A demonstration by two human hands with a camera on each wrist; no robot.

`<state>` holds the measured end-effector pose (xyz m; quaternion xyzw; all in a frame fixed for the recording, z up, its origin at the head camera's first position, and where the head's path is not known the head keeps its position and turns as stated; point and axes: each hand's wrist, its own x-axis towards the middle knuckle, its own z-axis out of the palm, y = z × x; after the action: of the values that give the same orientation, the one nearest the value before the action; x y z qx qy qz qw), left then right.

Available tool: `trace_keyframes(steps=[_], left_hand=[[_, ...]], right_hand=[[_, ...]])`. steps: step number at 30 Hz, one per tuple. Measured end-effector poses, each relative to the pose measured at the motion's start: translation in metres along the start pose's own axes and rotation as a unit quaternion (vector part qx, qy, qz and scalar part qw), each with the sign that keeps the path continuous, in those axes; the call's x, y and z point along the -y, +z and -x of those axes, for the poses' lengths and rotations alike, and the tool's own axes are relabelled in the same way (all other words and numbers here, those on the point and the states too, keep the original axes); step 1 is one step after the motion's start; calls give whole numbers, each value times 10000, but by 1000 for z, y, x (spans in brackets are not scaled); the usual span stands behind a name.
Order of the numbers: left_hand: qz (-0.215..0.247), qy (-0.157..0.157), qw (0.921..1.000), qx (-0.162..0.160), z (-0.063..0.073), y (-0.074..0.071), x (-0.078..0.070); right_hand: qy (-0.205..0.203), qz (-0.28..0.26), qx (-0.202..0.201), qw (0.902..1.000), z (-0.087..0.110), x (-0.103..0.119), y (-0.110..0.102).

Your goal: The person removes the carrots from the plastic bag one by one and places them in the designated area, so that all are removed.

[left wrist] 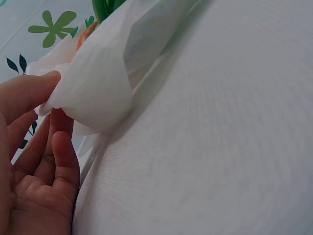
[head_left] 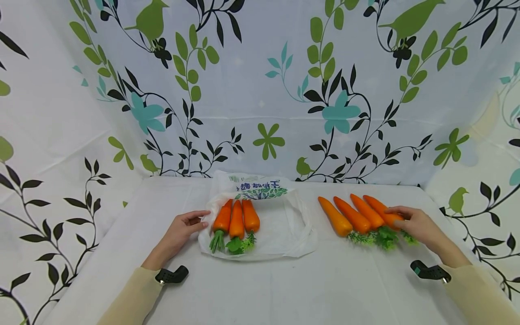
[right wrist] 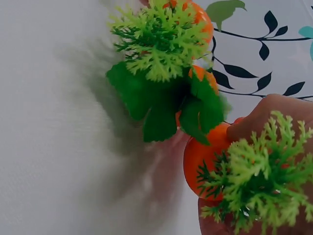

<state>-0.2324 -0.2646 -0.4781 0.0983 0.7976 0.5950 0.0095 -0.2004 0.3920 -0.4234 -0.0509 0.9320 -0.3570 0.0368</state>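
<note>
A white plastic bag (head_left: 284, 230) with printed lettering and a tree pattern lies on the table, its mouth spread. Three orange carrots (head_left: 237, 221) with green tops lie side by side in its left part. At the bag's left edge, my left hand (head_left: 180, 232) pinches the thin plastic between thumb and fingers, seen close in the left wrist view. To the right lies a row of several carrots (head_left: 337, 216). My right hand (head_left: 420, 228) grips the rightmost carrot (head_left: 379, 208) near its leafy end; in the right wrist view its frilly leaves (right wrist: 274, 176) partly hide the fingers.
A white cloth covers the table (head_left: 292, 293). Behind it hangs a curtain (head_left: 260, 90) printed with leaves, birds and flowers. A black wrist strap (head_left: 172, 275) is on the left forearm and another black strap (head_left: 430, 271) on the right.
</note>
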Motion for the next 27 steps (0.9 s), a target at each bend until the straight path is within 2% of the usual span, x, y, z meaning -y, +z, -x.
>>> trace_keyframes(steps=[21,27], left_hand=[[42,168,9998,-26,1,1,-1],[49,73,10000,42,1,1,-1]], right_hand=[[-308,-235,219,9990,2,6,17],[-393,-161,203,9989,3,8,19]])
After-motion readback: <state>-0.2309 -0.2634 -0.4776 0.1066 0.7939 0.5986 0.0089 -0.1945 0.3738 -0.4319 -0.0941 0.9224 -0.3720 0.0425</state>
